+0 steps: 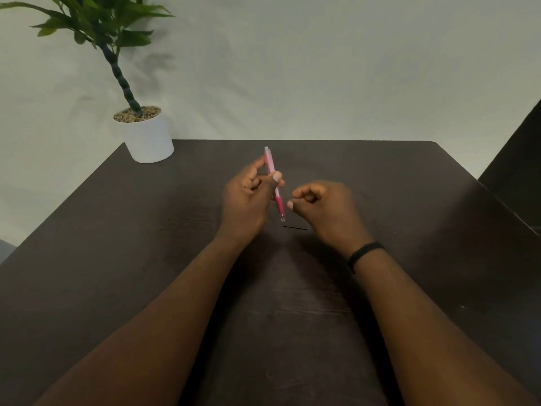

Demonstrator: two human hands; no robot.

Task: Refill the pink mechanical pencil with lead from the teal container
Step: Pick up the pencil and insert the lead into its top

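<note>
My left hand [247, 197] grips the pink mechanical pencil [270, 164] near its middle. The pencil stands almost upright, tilted, with its tip pointing down toward me just above the table and its cap end up. My right hand [322, 206] hovers right beside the pencil's lower end, fingers curled in with thumb and forefinger pinched; whether anything is between them I cannot make out. A thin dark lead [295, 228] lies flat on the table just below the pencil tip. The teal container is not in view.
A dark wooden table [146, 259] fills the view. A white pot with a green plant [147, 139] stands at its far left corner. A dark piece of furniture [518, 171] sits at the right edge. A black band is on my right wrist.
</note>
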